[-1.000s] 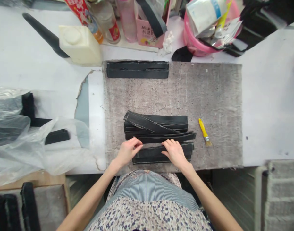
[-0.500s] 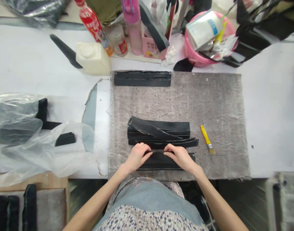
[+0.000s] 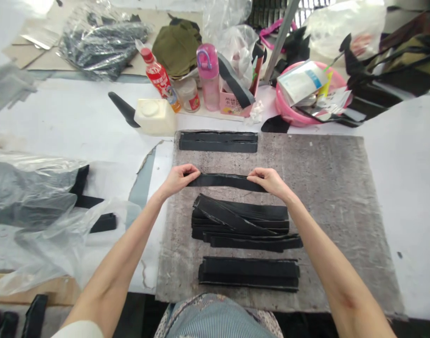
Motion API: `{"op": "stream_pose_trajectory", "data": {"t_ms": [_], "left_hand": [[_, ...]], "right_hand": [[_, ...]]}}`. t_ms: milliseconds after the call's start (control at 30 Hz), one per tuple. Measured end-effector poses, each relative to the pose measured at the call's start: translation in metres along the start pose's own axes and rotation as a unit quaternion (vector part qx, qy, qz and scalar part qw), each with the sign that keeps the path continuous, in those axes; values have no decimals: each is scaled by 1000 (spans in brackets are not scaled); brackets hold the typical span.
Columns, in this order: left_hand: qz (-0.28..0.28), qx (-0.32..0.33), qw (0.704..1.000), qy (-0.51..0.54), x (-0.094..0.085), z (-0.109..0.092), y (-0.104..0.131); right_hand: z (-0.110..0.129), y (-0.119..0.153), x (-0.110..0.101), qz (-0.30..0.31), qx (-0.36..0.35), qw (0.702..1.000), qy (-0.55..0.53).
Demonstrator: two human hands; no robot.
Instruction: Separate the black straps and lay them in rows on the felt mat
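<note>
Between my two hands a narrow black strip of fabric point(image 3: 223, 180) is stretched level over the grey board. My left hand point(image 3: 182, 179) pinches its left end, and my right hand point(image 3: 267, 180) pinches it near the right end. Just below the strip lies a loose pile of black strips point(image 3: 241, 218), one crossing the others at a slant. Closer to my body is a neat stack of black strips point(image 3: 249, 273). Beyond my hands, more black strips point(image 3: 218, 142) lie flat along the board's far edge.
The grey cloth-covered board point(image 3: 327, 225) lies on a white table point(image 3: 404, 178). Along the back stand a cream plastic container point(image 3: 155, 117), a red-capped bottle point(image 3: 160, 77), a pink bottle point(image 3: 209, 77) and a pink basket point(image 3: 285, 105). Clear plastic bags point(image 3: 53, 244) lie at left.
Both hands have moved away from the near stack, toward the back of the board, with a strip now held between them. The yellow brush is no longer visible; the view has tilted up.
</note>
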State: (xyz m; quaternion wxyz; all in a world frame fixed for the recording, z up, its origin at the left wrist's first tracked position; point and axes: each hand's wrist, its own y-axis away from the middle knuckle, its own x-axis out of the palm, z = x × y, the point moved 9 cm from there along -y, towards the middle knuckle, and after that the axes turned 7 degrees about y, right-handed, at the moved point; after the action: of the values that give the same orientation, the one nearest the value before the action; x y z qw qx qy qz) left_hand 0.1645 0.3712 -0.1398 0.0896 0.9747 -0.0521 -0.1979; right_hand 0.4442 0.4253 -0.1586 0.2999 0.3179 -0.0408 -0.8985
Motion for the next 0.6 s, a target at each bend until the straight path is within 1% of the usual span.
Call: {"op": "stream_pose_trajectory", "data": {"t_ms": [133, 200, 267, 333, 433, 500, 600], "left_hand": [[-40, 25, 998, -48, -30, 10, -44], [-59, 28, 995, -73, -40, 17, -60], [-88, 28, 990, -104, -50, 24, -71], [-113, 28, 984, -133, -55, 31, -79], [-142, 31, 974, -172, -59, 38, -86], [-162, 40, 964, -207, -59, 38, -87], [-193, 64, 944, -261, -56, 31, -85]], "right_hand": [[-2, -58, -1, -41, -34, 998, 21], [-2, -79, -3, -71, -29, 995, 64], [0, -94, -6, -100, -17, 988, 115], [6, -103, -9, -129, -10, 977, 169], [17, -107, -10, -165, -18, 955, 245], [21, -107, -8, -182, -30, 941, 284], [24, -107, -5, -207, -45, 917, 337]]}}
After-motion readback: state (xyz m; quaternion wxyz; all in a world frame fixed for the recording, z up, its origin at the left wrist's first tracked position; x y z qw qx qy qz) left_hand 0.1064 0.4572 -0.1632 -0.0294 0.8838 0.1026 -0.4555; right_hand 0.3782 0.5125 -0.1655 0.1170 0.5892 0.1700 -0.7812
